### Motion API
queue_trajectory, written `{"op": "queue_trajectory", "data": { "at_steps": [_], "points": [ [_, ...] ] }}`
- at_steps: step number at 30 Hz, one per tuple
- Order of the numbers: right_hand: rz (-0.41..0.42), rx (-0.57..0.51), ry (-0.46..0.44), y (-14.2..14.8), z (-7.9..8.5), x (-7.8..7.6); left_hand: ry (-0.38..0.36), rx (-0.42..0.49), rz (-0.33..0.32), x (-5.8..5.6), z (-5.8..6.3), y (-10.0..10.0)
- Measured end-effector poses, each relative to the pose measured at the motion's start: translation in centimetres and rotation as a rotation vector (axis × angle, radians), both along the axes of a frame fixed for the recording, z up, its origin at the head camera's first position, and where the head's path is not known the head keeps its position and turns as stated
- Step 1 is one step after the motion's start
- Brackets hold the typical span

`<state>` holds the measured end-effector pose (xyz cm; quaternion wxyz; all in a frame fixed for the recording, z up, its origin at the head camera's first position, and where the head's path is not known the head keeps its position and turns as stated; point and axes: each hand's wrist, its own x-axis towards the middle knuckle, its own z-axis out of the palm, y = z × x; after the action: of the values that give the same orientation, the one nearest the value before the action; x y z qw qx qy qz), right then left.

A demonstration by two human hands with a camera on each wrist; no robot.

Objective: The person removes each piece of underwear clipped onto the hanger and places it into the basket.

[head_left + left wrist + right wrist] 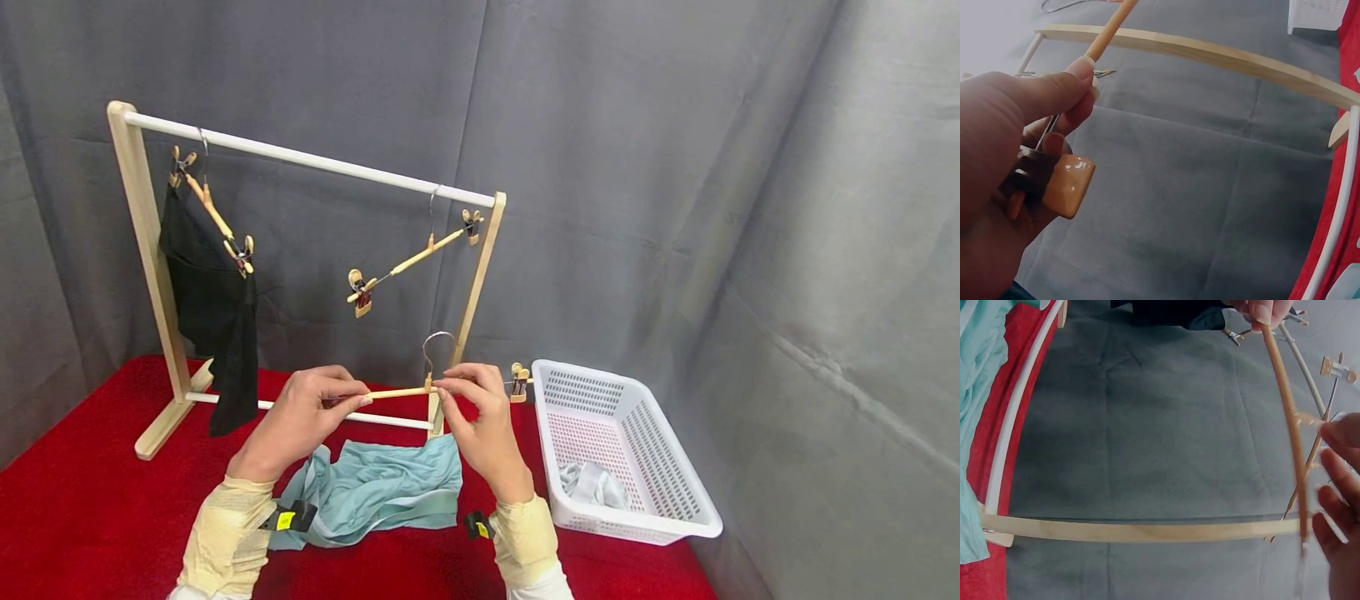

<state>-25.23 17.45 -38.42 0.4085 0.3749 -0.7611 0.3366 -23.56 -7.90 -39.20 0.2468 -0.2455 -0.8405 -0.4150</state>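
A wooden clip hanger (397, 392) with a metal hook is held level above the table. My left hand (303, 412) pinches its bar near the left end, where a clip (1069, 186) shows beneath the fingers in the left wrist view. Beside the hook's base, my right hand (483, 421) pinches the hanger between thumb and fingertips. Past that hand sticks out the hanger's right clip (519, 383). Below both hands, a crumpled light teal garment (397, 483) lies on the red cloth.
A wooden rack with a white rail (315, 158) stands behind. From it hang a black garment (213, 308) on a clip hanger at left and a bare clip hanger (423, 254) at right. A white basket (675, 467) at right holds a pale grey cloth (594, 485).
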Motion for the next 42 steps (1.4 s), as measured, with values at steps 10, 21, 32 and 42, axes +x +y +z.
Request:
{"op": "queue_trajectory", "data": {
  "at_steps": [10,21,32,42],
  "points": [
    [0.141,-0.028,0.146,-1.8,1.8,2.5,0.024,-0.022,0.037,0.0,0.0,-0.8],
    [0.151,0.281,-0.195,-2.7,-2.3,0.9,0.049,-0.02,0.024,-0.1,-0.1,-1.2],
    [-0.042,0.566,-0.357,-5.6,-5.4,0.7,0.062,-0.01,-0.005,-0.1,-0.1,-1.5],
    [-0.299,0.839,-0.791,-6.8,-7.9,1.9,0.04,-0.01,-0.001,-0.2,-0.2,-1.4]
  ]
}}
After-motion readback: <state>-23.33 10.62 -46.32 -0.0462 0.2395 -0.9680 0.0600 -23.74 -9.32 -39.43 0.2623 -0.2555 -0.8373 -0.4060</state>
